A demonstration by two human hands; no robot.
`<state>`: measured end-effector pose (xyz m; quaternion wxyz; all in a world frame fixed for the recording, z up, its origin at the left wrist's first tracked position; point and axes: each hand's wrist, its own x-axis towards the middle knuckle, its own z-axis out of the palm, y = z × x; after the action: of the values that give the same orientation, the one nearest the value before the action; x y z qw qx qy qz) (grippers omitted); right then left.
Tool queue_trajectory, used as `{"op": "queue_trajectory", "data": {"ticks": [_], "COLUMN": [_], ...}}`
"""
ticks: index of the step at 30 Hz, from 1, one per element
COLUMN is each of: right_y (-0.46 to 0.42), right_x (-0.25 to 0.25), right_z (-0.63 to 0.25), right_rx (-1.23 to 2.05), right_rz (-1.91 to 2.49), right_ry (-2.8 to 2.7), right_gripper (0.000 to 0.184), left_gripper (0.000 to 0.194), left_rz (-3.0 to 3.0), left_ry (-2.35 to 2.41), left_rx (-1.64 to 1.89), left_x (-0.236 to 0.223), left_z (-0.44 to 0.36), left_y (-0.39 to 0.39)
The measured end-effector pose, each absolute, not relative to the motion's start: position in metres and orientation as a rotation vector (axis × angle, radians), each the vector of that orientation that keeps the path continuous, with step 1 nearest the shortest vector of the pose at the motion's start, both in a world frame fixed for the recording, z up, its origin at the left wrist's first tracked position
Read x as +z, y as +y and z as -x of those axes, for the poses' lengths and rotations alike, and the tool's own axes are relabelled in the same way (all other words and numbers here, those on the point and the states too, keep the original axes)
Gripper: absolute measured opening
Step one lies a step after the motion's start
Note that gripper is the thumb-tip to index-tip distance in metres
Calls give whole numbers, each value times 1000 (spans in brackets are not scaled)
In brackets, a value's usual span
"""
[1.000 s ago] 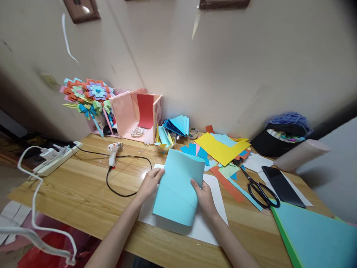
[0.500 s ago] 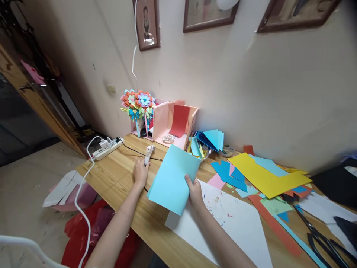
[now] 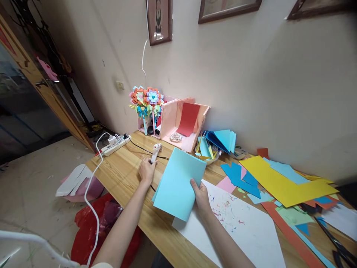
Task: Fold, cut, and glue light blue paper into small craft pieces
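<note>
My left hand (image 3: 147, 171) is closed around the handle of a white hot glue gun (image 3: 156, 152), low over the wooden table. The gun's nozzle end shows beyond my fingers, and a black cord lies near it. In my right hand (image 3: 202, 197) is a folded sheet of light blue paper (image 3: 178, 182), gripped at its right edge with the thumb on top. The paper is tilted above the table and covers one corner of a large white sheet (image 3: 251, 234) marked with coloured specks.
Paper flowers (image 3: 153, 97) and a pink box (image 3: 169, 118) stand by the wall. A power strip (image 3: 115, 146) sits at the table's left end. Rightward lie a bowl of folded paper (image 3: 208, 156), yellow paper (image 3: 287, 186), coloured scraps and black scissors (image 3: 338, 242).
The view has swung slightly left, so everything appears farther right. Both hands keep their holds on the glue gun and the blue paper, with little movement over the table.
</note>
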<state>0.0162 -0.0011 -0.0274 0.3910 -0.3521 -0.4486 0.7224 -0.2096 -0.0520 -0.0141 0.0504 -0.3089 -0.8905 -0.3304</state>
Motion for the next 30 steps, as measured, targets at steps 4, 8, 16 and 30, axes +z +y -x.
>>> {"op": "queue_trajectory", "data": {"ticks": [4, 8, 16, 30], "right_y": [0, 3, 18, 22], "right_x": [-30, -29, -10, -8], "right_z": [-15, -16, -66, -164], "right_rx": [1828, 1792, 1708, 1522], "right_rz": [892, 913, 981, 1144], "right_ry": [-1140, -1151, -1279, -1096], "right_gripper": [40, 40, 40, 51], "left_gripper": [27, 28, 36, 44], "left_rz": [919, 911, 1512, 1873], "left_ry": [-2723, -2714, -2467, -2818], "left_rx": [-1016, -1034, -1853, -2721], "left_x": [-14, -9, 33, 7], "left_z": [211, 206, 128, 3], "left_y": [-52, -55, -49, -3]}}
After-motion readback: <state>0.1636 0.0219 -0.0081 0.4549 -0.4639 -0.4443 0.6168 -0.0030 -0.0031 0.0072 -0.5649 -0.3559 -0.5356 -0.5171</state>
